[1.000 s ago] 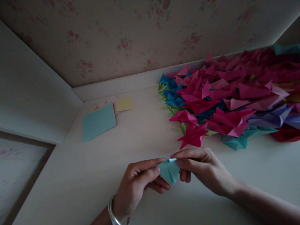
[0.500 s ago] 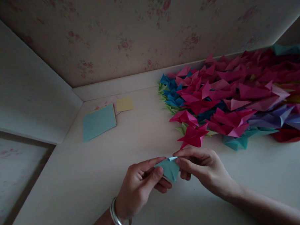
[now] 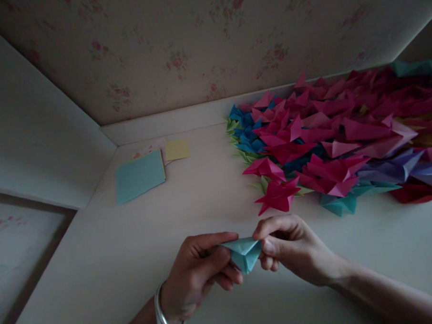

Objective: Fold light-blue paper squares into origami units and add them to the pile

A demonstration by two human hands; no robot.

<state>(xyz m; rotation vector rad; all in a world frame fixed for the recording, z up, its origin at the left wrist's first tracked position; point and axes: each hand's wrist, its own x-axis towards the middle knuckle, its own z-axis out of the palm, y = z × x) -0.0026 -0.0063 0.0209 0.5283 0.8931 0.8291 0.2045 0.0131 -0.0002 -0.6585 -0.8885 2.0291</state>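
Note:
A small folded piece of light teal origami paper (image 3: 244, 254) is held between both hands above the white tabletop. My left hand (image 3: 202, 265), with silver bangles at the wrist, pinches its left corner, thumb in front and fingers behind. The thumb and index finger of my right hand (image 3: 294, 249) grip the upper right corner. A triangular flap lies across the top of the paper, with a crease running down the middle below it. Fingers hide both side corners.
A large heap of folded paper pieces (image 3: 322, 143), mostly pink with blue, green, purple and teal, covers the right back of the table. At the left back lie a stack of teal sheets (image 3: 141, 177) and a small yellow pad (image 3: 177, 149). A floral wall (image 3: 190, 53) rises behind.
The top edge, curled in the right fingers before, now lies over as a wide triangular flap. The paper and both hands have shifted slightly down in view.

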